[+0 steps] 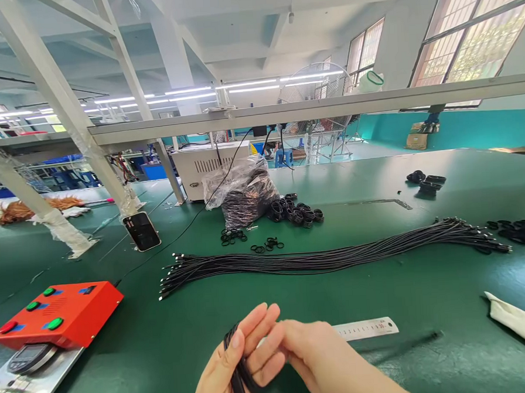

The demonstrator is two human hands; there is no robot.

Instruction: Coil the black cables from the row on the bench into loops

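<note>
My left hand is low in the view and grips a looped black cable, whose metal-tipped end hangs below the fingers. My right hand presses its fingertips against the left fingers, and whatever it pinches is hidden. A long bundle of black cables lies across the green bench mat beyond my hands. A steel ruler lies just right of my right hand.
Coiled black cables and a plastic bag of them sit at the back, with small black rings nearby. At left stand a red box with green buttons and a phone. A white cloth lies at right.
</note>
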